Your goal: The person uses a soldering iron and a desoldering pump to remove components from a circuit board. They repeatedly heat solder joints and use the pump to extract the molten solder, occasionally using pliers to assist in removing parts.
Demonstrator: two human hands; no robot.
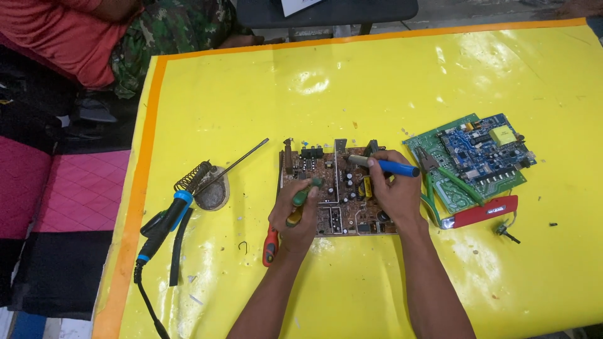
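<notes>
Brown circuit board (pixel 336 188), yellow table cover (pixel 377 81)

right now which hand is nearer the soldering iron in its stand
Left. The left hand is at the brown board's left side, toward the soldering iron; the right hand is farther off, over the board's right part.

Soldering iron (pixel 164 221) left of central circuit board (pixel 336 188); stacked boards (pixel 477 157) and pliers (pixel 480 212) right.

Packages: none in view.
Screens: none in view.
Signs: none in view.
Label: yellow square (pixel 502 135) on the blue circuit board (pixel 483 150), near the right edge of the table (pixel 377 69).
Paper sheet: white corner (pixel 300 5) beyond the table's far edge, content unreadable.
</notes>
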